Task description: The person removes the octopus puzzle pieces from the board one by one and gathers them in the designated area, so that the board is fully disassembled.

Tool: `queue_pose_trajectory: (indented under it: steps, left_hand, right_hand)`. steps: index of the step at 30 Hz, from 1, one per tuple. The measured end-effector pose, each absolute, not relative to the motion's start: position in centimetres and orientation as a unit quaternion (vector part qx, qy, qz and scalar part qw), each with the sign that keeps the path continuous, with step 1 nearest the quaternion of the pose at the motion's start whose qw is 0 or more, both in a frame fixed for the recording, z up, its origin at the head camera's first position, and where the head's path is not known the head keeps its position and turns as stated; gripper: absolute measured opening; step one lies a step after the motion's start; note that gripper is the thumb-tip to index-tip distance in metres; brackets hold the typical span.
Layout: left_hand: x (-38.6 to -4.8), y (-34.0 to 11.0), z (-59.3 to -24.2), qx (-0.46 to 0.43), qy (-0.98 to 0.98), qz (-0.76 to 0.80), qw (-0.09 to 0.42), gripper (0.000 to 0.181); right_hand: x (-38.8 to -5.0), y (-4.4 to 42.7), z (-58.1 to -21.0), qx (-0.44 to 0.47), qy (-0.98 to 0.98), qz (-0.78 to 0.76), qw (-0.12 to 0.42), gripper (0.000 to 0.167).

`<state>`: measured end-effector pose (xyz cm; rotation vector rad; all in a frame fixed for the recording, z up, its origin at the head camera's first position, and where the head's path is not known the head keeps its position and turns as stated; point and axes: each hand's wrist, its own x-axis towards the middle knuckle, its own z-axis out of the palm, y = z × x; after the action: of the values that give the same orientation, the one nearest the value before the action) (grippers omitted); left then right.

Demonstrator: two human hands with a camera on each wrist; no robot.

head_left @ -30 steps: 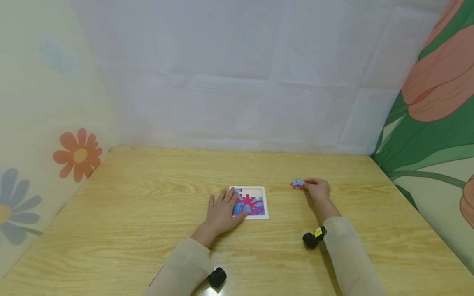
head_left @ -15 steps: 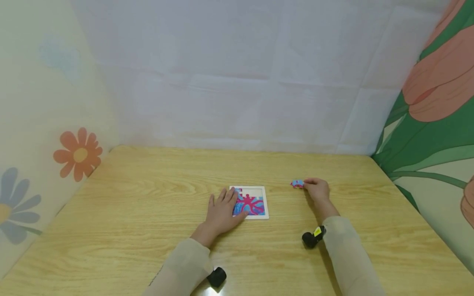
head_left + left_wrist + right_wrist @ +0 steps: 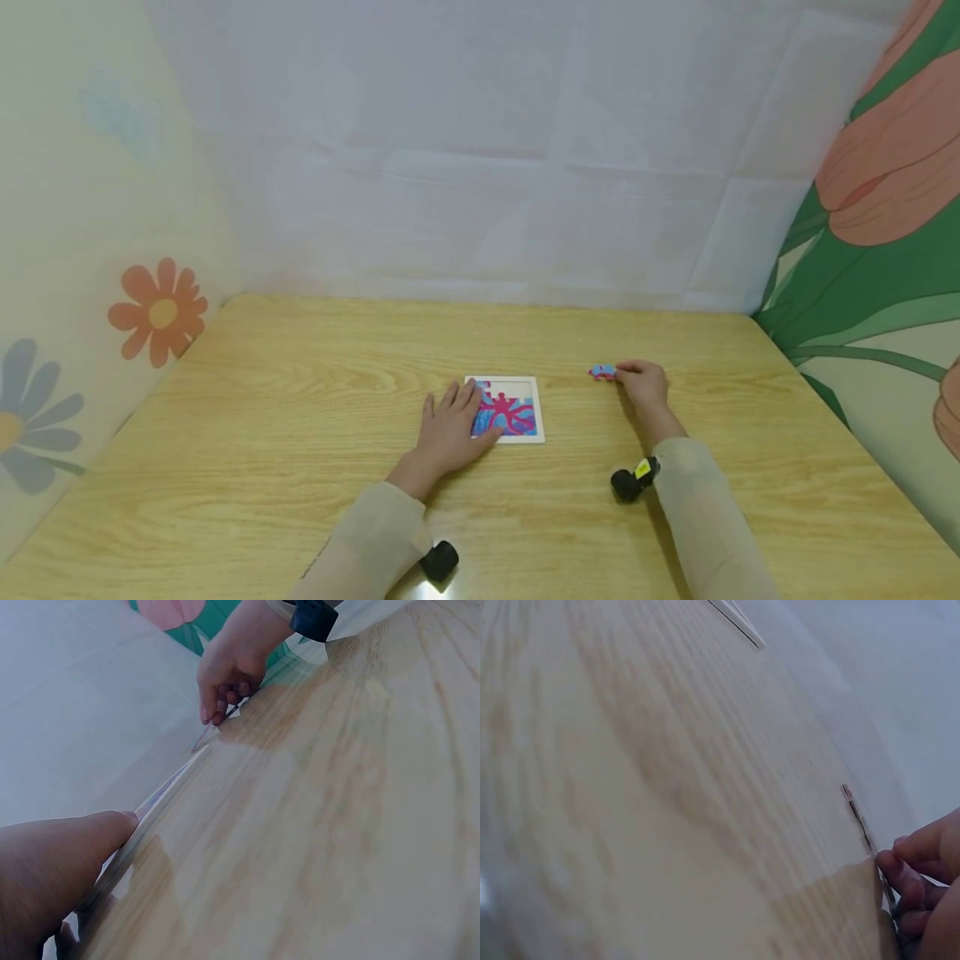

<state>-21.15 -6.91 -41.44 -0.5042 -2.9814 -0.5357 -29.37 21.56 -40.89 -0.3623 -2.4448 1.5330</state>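
A square jigsaw puzzle in a white frame (image 3: 538, 417) lies on the table, showing a pink octopus on blue. Its upper right part is bare white backing. Across its left side my left hand (image 3: 450, 429) rests with spread, straight fingers, the thumb on the lower edge. To the right of the frame, my right hand (image 3: 643, 387) pinches a blue and pink puzzle piece (image 3: 602, 372) by its right end, low over the table. Whether it is one piece or some joined together, I cannot tell. Edge-on, the puzzle piece (image 3: 859, 821) appears thin in the right wrist view.
The wood-grain table (image 3: 300, 358) ends at a white cloth backdrop (image 3: 480, 167). Flower-patterned panels stand at left and right. Black wrist cameras (image 3: 441, 562) hang by both cuffs, close to the tabletop.
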Motion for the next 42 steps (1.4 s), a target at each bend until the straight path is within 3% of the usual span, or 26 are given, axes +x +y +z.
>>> queue_pose_trajectory:
  steps: [33, 42]
  left_hand:
    - [-21.4, -7.0, -41.8, -0.155, -0.969, -0.189, 0.042, 0.074]
    - [-21.2, -7.1, -41.8, -0.153, -0.968, -0.195, 0.039, 0.074]
  right_hand:
    - [-29.3, 20.3, -40.0, -0.129, -0.771, 0.611, 0.124, 0.021]
    - [-28.8, 18.1, -39.7, -0.12, -0.716, 0.683, 0.079, 0.019]
